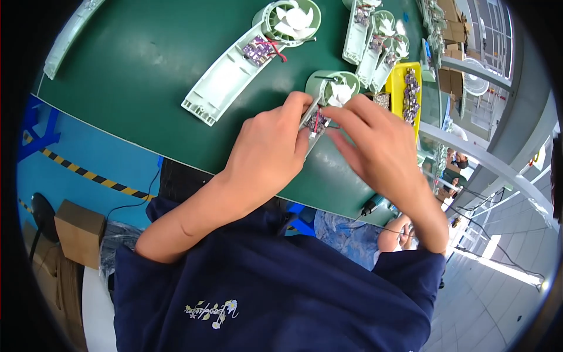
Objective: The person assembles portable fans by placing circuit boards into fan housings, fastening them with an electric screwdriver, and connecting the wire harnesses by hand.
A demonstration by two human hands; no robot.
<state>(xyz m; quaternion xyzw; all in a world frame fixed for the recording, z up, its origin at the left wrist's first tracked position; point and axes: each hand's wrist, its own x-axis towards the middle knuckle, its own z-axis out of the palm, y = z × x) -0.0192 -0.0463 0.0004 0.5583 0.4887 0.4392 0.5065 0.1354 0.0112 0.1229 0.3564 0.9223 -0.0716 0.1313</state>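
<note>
Both hands (270, 149) (375, 146) pinch the fan housing (331, 94), fan end pointing away across the table

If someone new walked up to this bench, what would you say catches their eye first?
Most likely the two hands, left hand and right hand, pinched together over a pale green fan shell at the middle of the dark green table. Next, the open fan half lying behind them, and the yellow tray of small circuit boards to the right.
</note>
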